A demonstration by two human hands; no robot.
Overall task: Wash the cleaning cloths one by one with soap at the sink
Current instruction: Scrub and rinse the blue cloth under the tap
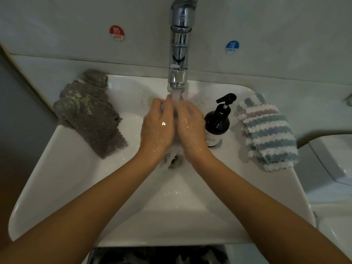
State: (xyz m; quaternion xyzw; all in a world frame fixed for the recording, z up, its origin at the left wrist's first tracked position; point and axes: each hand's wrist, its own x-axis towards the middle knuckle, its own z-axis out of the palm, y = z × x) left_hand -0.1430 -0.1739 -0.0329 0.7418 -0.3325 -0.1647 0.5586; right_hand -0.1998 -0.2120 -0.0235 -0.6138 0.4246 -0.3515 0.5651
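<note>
on the left rim of the sink (62, 168) a grey cloth (89, 113) is draped, folded, with pale yellowish specks on its upper part and its lower edge hanging toward the basin. in the middle, 2 hands are pressed together under the running stream from the tap (180, 54). the left hand (158, 126) is curled shut and the right hand (190, 126) is closed against it; a bit of grey fabric seems to be squeezed between them and to trail down near the drain (174, 161), but how much cloth is gripped cannot be told. just beside the right hand a dark soap bottle (217, 124) with a black pump is standing inside the basin, and further right a striped cloth (266, 134) in blue, pink and white is laid over the right rim.

risks, as judged from here: the bottle is so near the right wrist that it could be knocked over by a sideways rub — and the trailing fabric could cover the drain, so that water would back up. the grey cloth's hanging edge could be pulled into the wet basin by a passing forearm. open room is found mostly in the front of the basin, toward the body; the back is crowded by the tap, and both side rims are taken by cloths.
</note>
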